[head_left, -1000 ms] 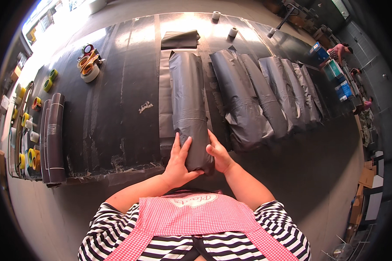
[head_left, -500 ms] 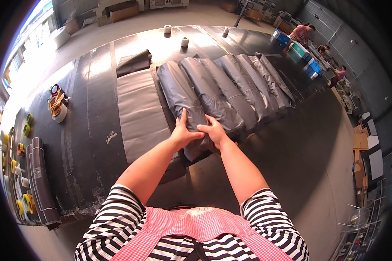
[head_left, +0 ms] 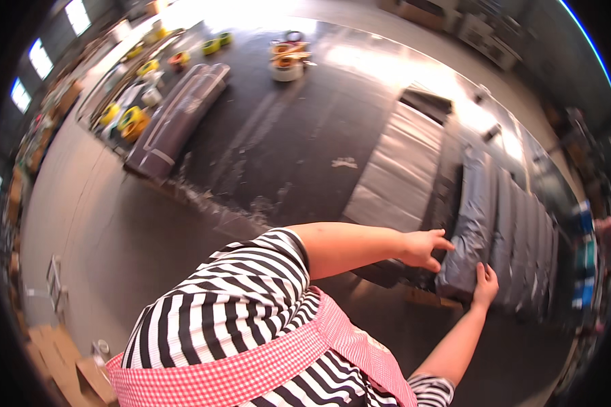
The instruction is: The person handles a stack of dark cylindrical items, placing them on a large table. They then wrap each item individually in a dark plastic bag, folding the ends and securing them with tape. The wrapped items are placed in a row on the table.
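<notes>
Both hands are at the near end of a dark grey wrapped roll (head_left: 472,224) that lies on the black-covered bench (head_left: 285,149), at the right of the view. The left hand (head_left: 424,247) rests against the roll's left flank with its fingers (head_left: 442,243) spread and flat, closed on nothing. The right hand (head_left: 485,285) lies palm-down on the roll's near end, fingers (head_left: 482,270) together and pointing away from the person, pressing rather than gripping. This roll is the leftmost of a row of wrapped rolls (head_left: 523,244) packed side by side, touching one another; about five can be counted, though the far ones blur toward the rim. Just left of the held roll lies one flat grey sheet (head_left: 400,169), creased across into bands, with a small dark folded piece (head_left: 426,103) at its far end. Well apart, at the bench's far left, two long dark purple-grey rolls (head_left: 176,119) lie side by side, one crossed by a pale band near its end. Beyond them along the bench edge stand several yellow tape reels (head_left: 125,119), perhaps six, too small to count surely. A stack of tape rolls (head_left: 286,61), orange and pale, stands at the far middle. A small pale mark (head_left: 345,163) lies on the black covering near the sheet. The person wears a black-and-white striped shirt (head_left: 231,305) and a red checked apron (head_left: 285,359).
</notes>
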`<state>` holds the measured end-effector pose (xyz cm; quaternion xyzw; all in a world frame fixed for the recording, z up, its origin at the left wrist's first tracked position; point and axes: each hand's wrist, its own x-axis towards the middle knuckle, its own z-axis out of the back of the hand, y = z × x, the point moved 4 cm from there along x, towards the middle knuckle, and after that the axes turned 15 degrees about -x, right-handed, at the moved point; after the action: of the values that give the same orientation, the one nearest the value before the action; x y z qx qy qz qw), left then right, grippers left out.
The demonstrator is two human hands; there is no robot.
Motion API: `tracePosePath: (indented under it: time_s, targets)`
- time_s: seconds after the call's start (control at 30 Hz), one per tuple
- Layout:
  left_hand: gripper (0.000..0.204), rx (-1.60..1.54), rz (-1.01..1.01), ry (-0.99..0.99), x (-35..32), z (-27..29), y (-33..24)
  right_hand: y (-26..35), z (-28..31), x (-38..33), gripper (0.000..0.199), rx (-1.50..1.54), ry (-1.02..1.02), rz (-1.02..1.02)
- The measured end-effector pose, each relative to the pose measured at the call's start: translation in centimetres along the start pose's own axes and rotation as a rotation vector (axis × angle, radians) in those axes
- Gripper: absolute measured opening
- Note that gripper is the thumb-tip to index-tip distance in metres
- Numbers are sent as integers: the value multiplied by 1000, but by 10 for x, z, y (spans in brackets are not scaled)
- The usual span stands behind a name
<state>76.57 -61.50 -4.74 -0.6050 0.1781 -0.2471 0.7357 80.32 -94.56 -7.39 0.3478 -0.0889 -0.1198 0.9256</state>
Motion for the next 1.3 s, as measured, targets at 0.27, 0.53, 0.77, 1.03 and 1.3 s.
tracePosePath:
  time_s: [0.27, 0.53, 0.77, 1.03, 1.3]
  targets:
    - [54, 985, 523, -1152, -455, 269, 23, 114, -6, -97, 31, -403, -400, 471]
    - [140, 1000, 1436, -999, -586, 340, 37, 201, -102, -209, 31, -81, 92, 495]
    - [139, 201, 854, -1099, -601, 335, 34, 317, -224, -302, 36, 256, 612, 522]
    - [131, -625, -27, -685, -451, 175, 26, 422, -301, -350, 106, 1125, 1232, 116]
    - [49, -89, 5, 32, -335, 150, 8, 295, -159, -315, 74, 1031, 843, -57]
